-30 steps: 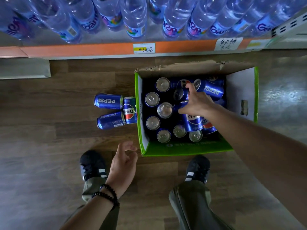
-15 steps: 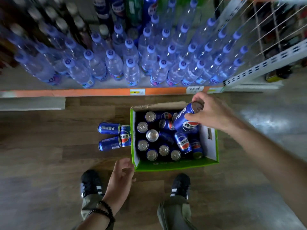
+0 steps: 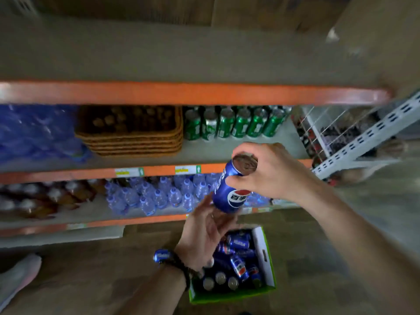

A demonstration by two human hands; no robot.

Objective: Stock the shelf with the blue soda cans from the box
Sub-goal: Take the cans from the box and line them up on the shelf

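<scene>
My right hand point(image 3: 270, 171) grips a blue soda can point(image 3: 230, 189) near its top and holds it in the air in front of the shelves. My left hand point(image 3: 204, 237) is raised just under the can, fingers relaxed and touching or nearly touching its bottom. Below, the green and white box point(image 3: 264, 253) on the floor holds several more blue cans point(image 3: 237, 243). Another blue can point(image 3: 161, 255) lies on the floor left of the box, partly hidden by my left wrist. The middle shelf point(image 3: 211, 150) has bare room in front of the green cans point(image 3: 231, 123).
A wicker basket point(image 3: 131, 133) and blue packs point(image 3: 34, 133) fill the left of the middle shelf. Water bottles point(image 3: 159, 196) stand on the lower shelf. A white metal rack point(image 3: 363, 137) juts out at the right. A shoe point(image 3: 16, 278) shows at the left edge.
The view has swung up from the floor to the shelves. My right hand has lifted the can out of the box to shelf height. My left hand has risen to meet the can's bottom.
</scene>
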